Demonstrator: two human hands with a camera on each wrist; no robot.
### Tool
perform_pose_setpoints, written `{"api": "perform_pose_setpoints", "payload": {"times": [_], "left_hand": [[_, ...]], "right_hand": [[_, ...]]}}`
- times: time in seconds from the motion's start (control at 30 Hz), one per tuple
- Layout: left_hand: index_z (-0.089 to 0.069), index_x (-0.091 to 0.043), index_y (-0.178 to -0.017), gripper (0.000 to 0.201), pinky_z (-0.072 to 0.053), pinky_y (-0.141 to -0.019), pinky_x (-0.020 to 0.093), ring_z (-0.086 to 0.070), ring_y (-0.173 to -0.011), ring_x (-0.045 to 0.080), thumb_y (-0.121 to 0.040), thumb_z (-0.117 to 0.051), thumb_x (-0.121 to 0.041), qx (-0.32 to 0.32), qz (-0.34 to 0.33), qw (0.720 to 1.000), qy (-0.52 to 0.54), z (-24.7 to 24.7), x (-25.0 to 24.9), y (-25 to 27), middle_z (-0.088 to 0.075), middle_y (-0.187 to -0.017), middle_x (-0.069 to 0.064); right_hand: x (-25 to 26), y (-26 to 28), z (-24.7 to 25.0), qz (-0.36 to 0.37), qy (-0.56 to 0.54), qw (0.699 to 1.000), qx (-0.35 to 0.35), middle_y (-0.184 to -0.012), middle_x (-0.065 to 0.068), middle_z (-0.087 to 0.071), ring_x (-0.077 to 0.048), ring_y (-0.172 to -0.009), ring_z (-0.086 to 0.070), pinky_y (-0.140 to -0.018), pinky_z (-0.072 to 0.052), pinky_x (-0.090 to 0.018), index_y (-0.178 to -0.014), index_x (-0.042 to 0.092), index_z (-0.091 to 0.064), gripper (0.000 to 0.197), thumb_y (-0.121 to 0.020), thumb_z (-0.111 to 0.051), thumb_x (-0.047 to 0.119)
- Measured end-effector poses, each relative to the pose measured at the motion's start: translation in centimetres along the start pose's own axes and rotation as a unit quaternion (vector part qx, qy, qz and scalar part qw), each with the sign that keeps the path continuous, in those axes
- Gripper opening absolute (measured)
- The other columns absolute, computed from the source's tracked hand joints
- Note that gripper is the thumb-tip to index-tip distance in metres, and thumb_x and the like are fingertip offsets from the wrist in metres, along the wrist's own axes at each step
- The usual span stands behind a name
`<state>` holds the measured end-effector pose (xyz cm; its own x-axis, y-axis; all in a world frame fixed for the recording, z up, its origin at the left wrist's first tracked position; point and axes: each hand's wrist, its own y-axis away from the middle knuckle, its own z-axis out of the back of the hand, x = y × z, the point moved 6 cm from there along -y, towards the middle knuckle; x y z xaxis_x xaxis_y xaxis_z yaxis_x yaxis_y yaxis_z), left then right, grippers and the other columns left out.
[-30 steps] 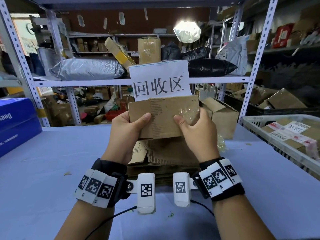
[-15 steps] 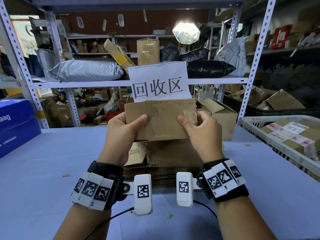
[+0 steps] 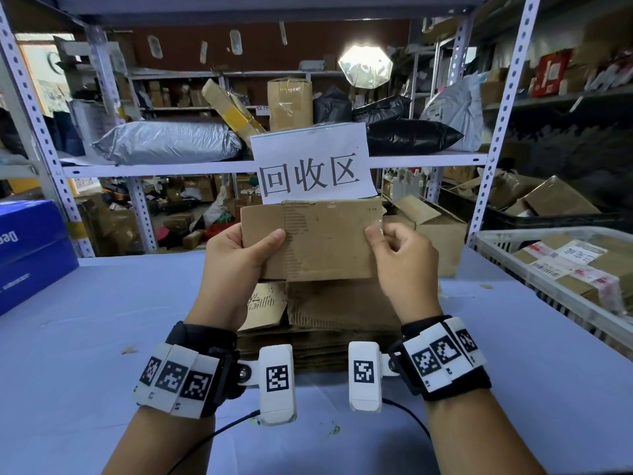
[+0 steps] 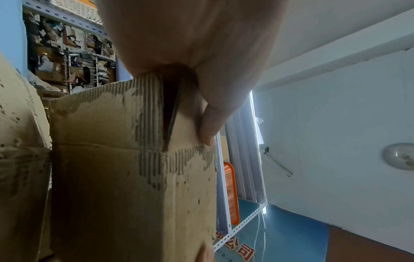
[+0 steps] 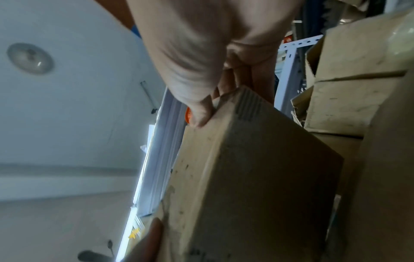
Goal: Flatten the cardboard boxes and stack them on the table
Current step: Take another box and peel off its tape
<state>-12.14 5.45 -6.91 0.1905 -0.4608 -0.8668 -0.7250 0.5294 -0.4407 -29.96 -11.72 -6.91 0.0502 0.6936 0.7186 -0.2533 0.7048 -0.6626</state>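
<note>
I hold a small brown cardboard box [image 3: 318, 240] upright in the air above a stack of flattened cardboard [image 3: 329, 317] on the table. My left hand [image 3: 246, 248] grips its left end, thumb across the front face. My right hand [image 3: 387, 245] pinches a strip of clear tape [image 3: 376, 221] at the box's upper right corner. The left wrist view shows the box [image 4: 125, 159] with torn paper skin and my left fingers [image 4: 208, 127] on its edge. In the right wrist view my right fingers [image 5: 201, 115] curl at the corner of the box [image 5: 246, 168].
A blue-covered table [image 3: 102, 320] carries a blue carton [image 3: 30, 248] at the left and a white basket [image 3: 486, 241] of parcels at the right. An open cardboard box [image 3: 435, 234] stands behind my right hand. Metal shelving [image 3: 154, 169] with a paper sign [image 3: 311, 162] lines the back.
My right thumb and fingers have slid toward the box's upper right corner, and the crumpled tape that lay on the front face has come away from it. The left hand keeps its grip.
</note>
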Motion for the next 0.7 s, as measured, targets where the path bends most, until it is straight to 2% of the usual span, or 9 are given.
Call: {"api": "perform_pose_setpoints", "payload": {"times": [0.03, 0.07, 0.13, 0.17, 0.23, 0.33, 0.43, 0.57, 0.7], "left_hand": [[-0.075, -0.011, -0.107, 0.015, -0.061, -0.071, 0.028, -0.076, -0.089, 0.018, -0.092, -0.073, -0.011, -0.007, -0.002, 1.000, -0.002, 0.2, -0.1, -0.1, -0.080, -0.099, 0.005], [-0.074, -0.011, -0.107, 0.015, -0.060, -0.069, 0.027, -0.076, -0.087, 0.016, -0.092, -0.073, -0.010, -0.017, -0.004, 1.000, -0.005, 0.5, -0.2, -0.2, -0.080, -0.098, 0.004], [-0.073, -0.012, -0.107, 0.014, -0.059, -0.066, 0.024, -0.075, -0.084, 0.012, -0.093, -0.072, -0.010, -0.033, -0.010, 0.999, -0.011, 1.3, -0.5, -0.5, -0.080, -0.095, 0.000], [-0.073, -0.013, -0.106, 0.014, -0.058, -0.065, 0.023, -0.075, -0.084, 0.011, -0.093, -0.071, -0.009, -0.036, -0.013, 0.999, -0.013, 1.5, -0.6, -0.7, -0.080, -0.094, -0.001], [-0.073, -0.014, -0.106, 0.013, -0.058, -0.065, 0.022, -0.075, -0.084, 0.010, -0.094, -0.070, -0.008, -0.039, -0.018, 0.999, -0.020, 1.9, -0.9, -1.0, -0.080, -0.095, -0.002], [-0.073, -0.017, -0.102, 0.012, -0.057, -0.065, 0.022, -0.074, -0.084, 0.010, -0.095, -0.069, -0.008, -0.038, -0.023, 0.999, -0.029, 2.1, -1.2, -1.4, -0.079, -0.095, -0.003], [-0.073, -0.018, -0.103, 0.014, -0.057, -0.065, 0.021, -0.073, -0.085, 0.010, -0.096, -0.068, -0.008, -0.032, -0.021, 0.999, -0.027, 2.7, -1.4, -2.0, -0.079, -0.097, -0.002], [-0.074, -0.016, -0.105, 0.014, -0.057, -0.065, 0.021, -0.073, -0.085, 0.011, -0.097, -0.066, -0.009, -0.014, 0.014, 1.000, -0.007, 3.2, -1.3, -2.9, -0.079, -0.099, -0.001], [-0.069, -0.012, -0.118, 0.022, -0.057, -0.071, 0.025, -0.072, -0.097, 0.018, -0.097, -0.068, -0.013, -0.015, 0.013, 0.998, -0.053, 2.6, -1.1, -3.8, -0.077, -0.109, 0.003]], "right_hand": [[-0.4, -0.2, 0.1, -0.002, -0.012, 1.000, -0.004, -0.059, 0.003, -0.056, -0.013, -0.055, -0.050, -0.054, -0.040, -0.029, -0.074, 0.006, -0.062, 0.041, -0.099, -0.058, 0.038], [-0.8, -0.4, 0.1, -0.015, -0.040, 0.999, 0.000, -0.061, -0.006, -0.059, -0.020, -0.059, -0.053, -0.058, -0.046, -0.034, -0.075, 0.000, -0.060, 0.044, -0.102, -0.053, 0.034], [-1.5, -0.5, -0.1, -0.070, -0.133, 0.988, 0.036, -0.084, -0.018, -0.072, -0.034, -0.081, -0.068, -0.078, -0.057, -0.048, -0.090, -0.002, -0.068, 0.040, -0.105, -0.048, 0.028], [-1.7, -0.4, -0.4, -0.100, -0.189, 0.975, 0.057, -0.089, -0.013, -0.076, -0.032, -0.086, -0.070, -0.082, -0.059, -0.047, -0.094, 0.004, -0.072, 0.035, -0.106, -0.048, 0.026], [-1.7, -0.1, -0.7, -0.138, -0.274, 0.948, 0.082, -0.081, 0.000, -0.076, -0.019, -0.080, -0.071, -0.072, -0.061, -0.034, -0.097, 0.014, -0.075, 0.031, -0.106, -0.047, 0.024], [-1.4, 0.0, -0.6, -0.144, -0.324, 0.930, 0.099, -0.078, 0.004, -0.075, -0.012, -0.073, -0.072, -0.062, -0.057, -0.022, -0.093, 0.017, -0.076, 0.034, -0.107, -0.045, 0.023], [-1.2, -0.2, 0.1, -0.152, -0.359, 0.914, 0.113, -0.088, -0.005, -0.077, -0.023, -0.082, -0.074, -0.067, -0.060, -0.030, -0.089, 0.017, -0.072, 0.035, -0.107, -0.043, 0.023], [-1.1, -0.5, 0.9, -0.164, -0.427, 0.883, 0.107, -0.078, -0.008, -0.076, -0.020, -0.069, -0.075, -0.059, -0.051, -0.027, -0.085, 0.012, -0.059, 0.034, -0.107, -0.037, 0.027], [-0.6, -0.6, 0.6, -0.160, -0.498, 0.844, 0.119, -0.104, -0.011, -0.076, -0.025, -0.094, -0.074, -0.077, -0.060, -0.032, -0.092, 0.009, -0.066, 0.027, -0.096, -0.050, 0.031]]}}
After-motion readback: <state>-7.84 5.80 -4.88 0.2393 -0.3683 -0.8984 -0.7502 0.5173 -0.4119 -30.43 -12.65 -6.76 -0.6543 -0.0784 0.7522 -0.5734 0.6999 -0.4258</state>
